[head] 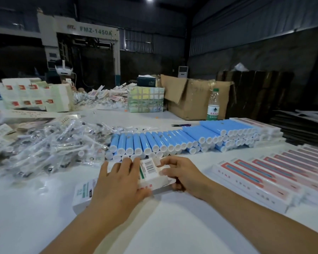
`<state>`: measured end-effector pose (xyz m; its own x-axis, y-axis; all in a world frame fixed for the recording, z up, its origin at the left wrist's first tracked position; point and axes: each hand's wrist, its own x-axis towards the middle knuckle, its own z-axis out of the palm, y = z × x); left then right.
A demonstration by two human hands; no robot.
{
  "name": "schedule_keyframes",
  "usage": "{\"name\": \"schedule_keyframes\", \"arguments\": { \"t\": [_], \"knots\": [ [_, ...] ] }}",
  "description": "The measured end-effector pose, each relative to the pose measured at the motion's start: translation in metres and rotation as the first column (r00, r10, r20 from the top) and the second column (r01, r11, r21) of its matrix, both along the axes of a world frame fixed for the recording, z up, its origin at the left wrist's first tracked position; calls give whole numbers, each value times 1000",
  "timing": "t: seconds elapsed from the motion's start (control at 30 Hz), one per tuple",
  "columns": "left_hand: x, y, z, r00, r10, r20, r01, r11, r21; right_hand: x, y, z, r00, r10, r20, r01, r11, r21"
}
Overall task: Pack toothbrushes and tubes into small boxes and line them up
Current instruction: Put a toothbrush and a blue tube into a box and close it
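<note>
Fingers (134,163) of the left hand (116,186) spread flat and fairly straight over the top of a small white carton (151,173), pressing it down onto the bench (35,217). Right hand (182,174) at the carton's right end, fingers curled and pinching the end flap between thumb and fingertips. Carton itself — smooth printed card, long and rectangular, black barcode on the upper face, green lettering along one side, red marks near the lower edge. Lying slantwise near the bench's front middle, its left end sticking out from under the left wrist.

Just behind the hands, blue tubes (154,142) with round white caps, glossy and cylindrical, stacked side by side in a long bank running off to the right. Left of them, a loose heap of toothbrushes (50,143) in crinkled clear plastic sleeves. On the right, filled boxes (264,173) lined up edge to edge — flat white card with red-pink panels. More flat white boxes (261,125) stacked behind the tubes.

Further back: clear plastic water bottle (213,105) with green label, upright beside an open brown cardboard box (195,96); purple-handled scissors (181,125) flat on the bench; white printed cartons (35,96) piled at far left.
</note>
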<state>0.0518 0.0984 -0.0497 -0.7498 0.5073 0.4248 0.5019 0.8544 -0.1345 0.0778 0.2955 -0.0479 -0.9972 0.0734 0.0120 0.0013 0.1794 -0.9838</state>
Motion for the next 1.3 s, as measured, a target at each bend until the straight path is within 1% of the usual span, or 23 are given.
{"name": "schedule_keyframes", "arguments": {
  "t": [0.03,0.1,0.17,0.23,0.27,0.33,0.4,0.43,0.47,0.5,0.53,0.63,0.8,0.9,0.97,1.03,1.07,1.1,1.13,1.17,1.2,1.23,1.3],
  "knots": [
    [1,0,-1,1000,-15,0,15,1000,15,-1,-1,3,1000,7,7,-7,998,59],
    [2,2,-2,999,-51,-17,52,998,44,-9,3,14,1000,8,-23,-1,955,298],
    [1,1,-3,995,-83,-55,85,996,40,-27,14,33,993,-39,-114,95,836,540],
    [1,4,-2,993,-101,-59,103,994,29,-52,33,54,959,-112,-259,268,649,712],
    [-1,6,-2,993,-98,-58,99,995,18,-65,45,63,939,-153,-309,341,548,764],
    [0,9,3,995,-93,-23,94,995,36,-89,74,79,916,-250,-314,390,372,842],
    [-6,13,1,986,-149,-79,155,986,69,-110,106,90,884,-353,-305,377,154,913],
    [-8,14,-1,978,-165,-130,178,979,101,-117,121,93,865,-396,-309,349,32,937],
    [-10,16,-2,977,-158,-140,174,979,109,-123,134,94,846,-441,-299,301,-68,951],
    [-12,17,-4,979,-154,-136,169,980,108,-127,146,94,827,-492,-270,240,-125,963],
    [-13,18,-4,980,-149,-134,163,981,103,-131,156,92,808,-542,-233,188,-138,973],
    [-15,18,-6,984,-127,-124,141,984,107,-140,174,86,763,-624,-167,149,-82,985],
    [-16,17,-7,984,-138,-114,149,984,95,-145,173,95,799,-601,-41,106,74,992],
    [-17,14,-5,992,-118,-43,121,989,84,-137,162,103,808,-580,-100,196,105,975],
    [-17,13,-4,993,-115,-28,117,990,77,-128,144,114,813,-548,-196,349,189,918],
    [-13,13,3,993,-113,-30,114,991,64,-114,119,128,813,-499,-301,503,339,795],
    [-12,12,5,997,-76,-20,77,995,59,-105,104,131,814,-472,-338,555,462,692],
    [-10,10,9,999,-44,-2,44,997,65,-93,88,133,820,-449,-354,571,612,547],
    [-9,9,10,998,-47,-29,50,993,111,-79,72,131,836,-417,-357,538,755,376],
    [-7,7,11,998,-46,-34,51,987,154,-65,59,125,852,-375,-365,466,861,205],
    [-4,6,13,999,-37,-25,40,985,169,-50,47,115,863,-341,-373,393,917,72],
    [-4,6,13,999,-36,-9,37,986,161,-37,36,102,868,-326,-375,342,939,-25],
    [-6,1,12,999,-20,-37,25,986,163,-20,18,73,871,-354,-341,316,934,-163]
  ]
}}
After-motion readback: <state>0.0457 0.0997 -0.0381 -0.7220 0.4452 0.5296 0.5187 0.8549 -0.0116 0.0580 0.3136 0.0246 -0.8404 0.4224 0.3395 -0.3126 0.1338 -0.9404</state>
